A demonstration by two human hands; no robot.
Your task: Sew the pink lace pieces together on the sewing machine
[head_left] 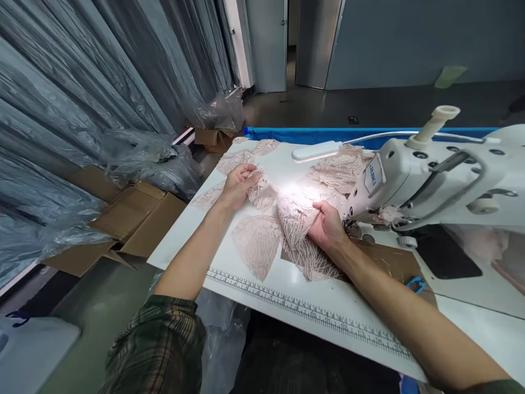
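Observation:
A length of pale pink lace fabric [296,214] is bunched under the bright lamp, left of the white sewing machine [410,172]. My left hand [239,186] pinches a lace edge between thumb and fingers, lifted a little off the table. Folds of the same lace lie in my right hand [327,225], its thumb on top and the other fingers partly hidden beneath. A cut, pointed lace piece [257,245] lies flat just in front of the bunch. More lace pieces [235,160] spread behind my left hand, and a ruffled heap [342,168] rests beside the machine head.
The white table [186,241] carries a printed ruler [303,309] along its front edge. A lamp [316,151] on a bendable neck hangs over the lace. Blue snips [415,284] and a black phone-like slab [441,251] lie at right. Cardboard boxes [133,213] stand on the floor at left.

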